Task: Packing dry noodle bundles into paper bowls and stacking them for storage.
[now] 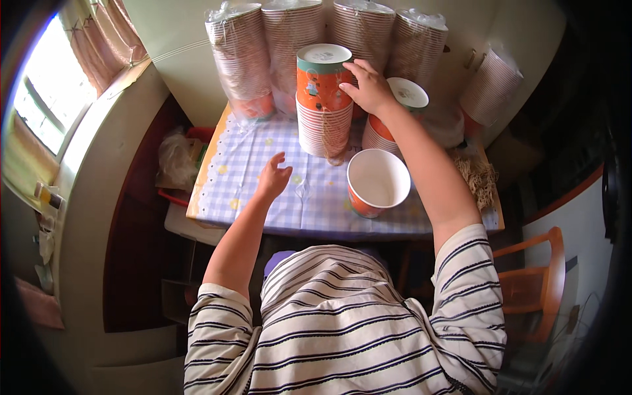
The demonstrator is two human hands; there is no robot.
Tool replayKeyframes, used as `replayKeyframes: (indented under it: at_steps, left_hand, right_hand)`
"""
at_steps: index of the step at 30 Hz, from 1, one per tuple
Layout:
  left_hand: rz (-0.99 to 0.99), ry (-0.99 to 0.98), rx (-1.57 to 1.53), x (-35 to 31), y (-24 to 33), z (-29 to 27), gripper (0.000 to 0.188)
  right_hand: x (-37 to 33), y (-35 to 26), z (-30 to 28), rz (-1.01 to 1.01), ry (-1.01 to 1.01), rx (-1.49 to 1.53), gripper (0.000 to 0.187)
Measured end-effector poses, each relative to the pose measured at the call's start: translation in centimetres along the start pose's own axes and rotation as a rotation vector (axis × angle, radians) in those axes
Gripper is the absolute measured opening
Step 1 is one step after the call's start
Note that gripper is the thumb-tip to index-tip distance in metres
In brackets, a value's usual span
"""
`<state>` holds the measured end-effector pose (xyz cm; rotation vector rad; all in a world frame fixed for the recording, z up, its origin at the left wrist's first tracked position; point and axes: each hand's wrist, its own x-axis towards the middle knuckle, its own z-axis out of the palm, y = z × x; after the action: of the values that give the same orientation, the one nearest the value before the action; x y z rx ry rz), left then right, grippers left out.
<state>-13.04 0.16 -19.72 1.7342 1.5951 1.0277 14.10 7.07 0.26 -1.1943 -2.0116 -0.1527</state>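
Note:
A tall stack of upside-down orange paper buckets [324,89] with teal bands stands on the table in front of me. My right hand [370,87] reaches to its upper right side, fingers stretched out and apart against the top bucket. Twine loops hang down the stack's side. Over the tablecloth to the left, my left hand [274,178] is empty, its fingers apart and slightly bent. A single paper bucket [378,179] stands upright near the front edge, its white inside showing. Partly hidden behind my right forearm is a shorter upside-down bucket stack [408,93].
Several plastic-wrapped bucket stacks [240,59] line the table's back against the cabinet. Another wrapped stack [490,89] leans at the far right. A bundle of twine loops [478,181] lies at the right edge of the checked tablecloth [263,212]. A wooden chair [550,276] stands at right.

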Motion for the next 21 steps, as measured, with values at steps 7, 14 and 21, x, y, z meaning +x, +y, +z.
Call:
replayKeyframes:
  at_steps: [7,14,21]
  left_hand:
    - [-0.010,-0.066,-0.057,4.1,4.2,1.3,0.060]
    - [0.040,-0.060,-0.024,6.3,5.0,1.7,0.065]
    - [0.035,-0.113,-0.020,8.4,4.3,2.9,0.072]
  right_hand:
    - [0.9,0.7,2.6,-0.139,0.069,-0.237,0.039]
    - [1.9,-0.6,3.0,-0.215,0.131,-0.201,0.036]
    - [1.4,0.1,2.7,-0.232,0.123,-0.221,0.043]
